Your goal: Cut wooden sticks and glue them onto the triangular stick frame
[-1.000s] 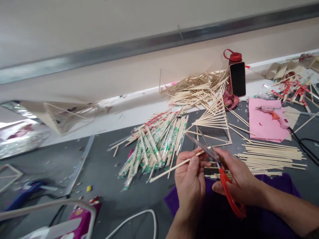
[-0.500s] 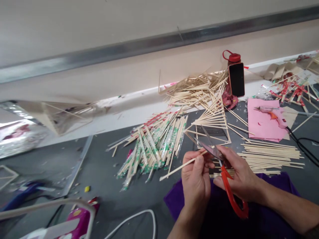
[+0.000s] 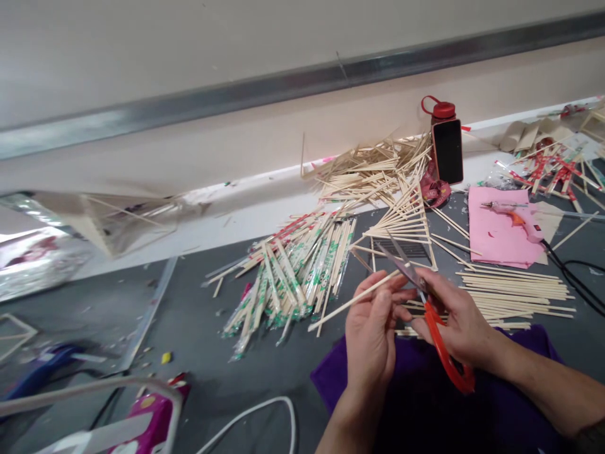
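My left hand point(image 3: 372, 328) pinches a thin wooden stick point(image 3: 347, 304) that slants down to the left over the grey floor. My right hand point(image 3: 460, 325) grips red-handled scissors point(image 3: 437, 337). Their metal blades point(image 3: 401, 261) stand slightly apart and point up-left, just above the stick's upper end. Both hands hover over a purple cloth point(image 3: 520, 372) at the bottom right. A neat row of bare sticks point(image 3: 513, 290) lies right behind my right hand. A fan-shaped frame of glued sticks point(image 3: 404, 221) lies beyond the blades.
A heap of wrapped chopsticks point(image 3: 293, 268) lies to the left and a loose pile of sticks point(image 3: 373, 167) rests by the wall. A red-capped bottle with a phone point(image 3: 447, 148), a glue gun point(image 3: 513, 214) on pink paper, and a pink device point(image 3: 151, 410) with a white cable point(image 3: 255, 413) are nearby.
Both hands have shifted slightly right and up with the stick and scissors. The stick's lower end has moved right, and the blades now sit closer to its upper end.
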A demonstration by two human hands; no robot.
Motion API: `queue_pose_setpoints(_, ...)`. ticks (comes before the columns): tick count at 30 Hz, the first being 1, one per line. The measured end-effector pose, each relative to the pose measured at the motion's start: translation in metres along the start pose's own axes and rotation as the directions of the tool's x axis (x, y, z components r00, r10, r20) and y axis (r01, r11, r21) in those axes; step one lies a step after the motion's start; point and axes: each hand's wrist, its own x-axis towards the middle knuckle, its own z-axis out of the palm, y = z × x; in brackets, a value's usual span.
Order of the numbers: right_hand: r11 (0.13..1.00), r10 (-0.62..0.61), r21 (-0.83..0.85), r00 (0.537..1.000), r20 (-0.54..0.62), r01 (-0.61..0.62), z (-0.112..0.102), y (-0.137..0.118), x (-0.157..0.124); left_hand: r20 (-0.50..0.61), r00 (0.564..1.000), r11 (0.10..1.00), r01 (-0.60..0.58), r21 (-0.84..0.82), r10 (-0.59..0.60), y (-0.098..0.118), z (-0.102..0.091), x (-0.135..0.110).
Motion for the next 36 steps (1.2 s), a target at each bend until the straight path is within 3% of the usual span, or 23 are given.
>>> queue_pose_setpoints(4,0.995,0.086,0.057,0.996,-0.01,-0.086,-0.008,-0.001,0.003,0.187,0.967,0.96,0.12,0.254,-0.17,0.002,-0.006,-0.011)
queue_pose_setpoints(6,0.988,0.137,0.07,0.991,0.006,-0.137,-0.012,-0.002,0.004,0.26,0.948,0.905,0.059,0.421,-0.183,0.012,-0.011,-0.027)
queue_pose_setpoints(7,0.986,0.152,0.069,0.988,0.002,-0.151,-0.015,-0.002,0.005,0.31,0.939,0.854,-0.035,0.52,-0.15,0.019,-0.013,-0.036)
queue_pose_setpoints(8,0.986,0.159,0.054,0.987,-0.013,-0.158,-0.017,-0.003,0.006,0.404,0.911,0.779,-0.193,0.596,-0.083,0.028,-0.015,-0.046)
queue_pose_setpoints(9,0.987,0.158,0.024,0.987,-0.037,-0.157,-0.019,-0.003,0.007,0.458,0.887,0.678,-0.371,0.634,0.057,0.038,-0.016,-0.053)
queue_pose_setpoints(10,0.989,0.149,-0.015,0.987,-0.058,-0.15,-0.02,-0.003,0.007,0.51,0.834,0.562,-0.531,0.634,0.212,0.047,-0.016,-0.059)
queue_pose_setpoints(12,0.988,0.104,-0.108,0.992,-0.076,-0.112,-0.021,-0.003,0.007,0.513,0.737,0.354,-0.668,0.654,0.441,0.06,-0.012,-0.06)
queue_pose_setpoints(15,0.98,0.013,-0.199,0.998,-0.055,-0.024,-0.018,-0.003,0.005,0.428,0.633,0.214,-0.687,0.694,0.645,0.062,-0.001,-0.038)
queue_pose_setpoints(18,0.975,-0.055,-0.218,0.998,-0.024,0.048,-0.013,-0.002,0.002,0.43,0.649,0.204,-0.67,0.714,0.627,0.05,0.004,-0.01)
queue_pose_setpoints(24,0.972,-0.114,-0.207,0.993,0.007,0.113,-0.008,-0.001,-0.003,0.541,0.579,0.049,-0.709,0.704,0.61,0.036,-0.004,-0.001)
queue_pose_setpoints(29,0.979,-0.092,-0.179,0.995,0.033,0.096,-0.009,-0.006,-0.004,0.532,0.609,0.102,-0.708,0.698,0.589,0.037,-0.005,-0.001)
queue_pose_setpoints(36,0.98,-0.115,-0.16,0.992,0.052,0.122,-0.009,-0.006,-0.006,0.683,0.483,-0.141,-0.752,0.644,0.548,0.038,-0.011,0.004)
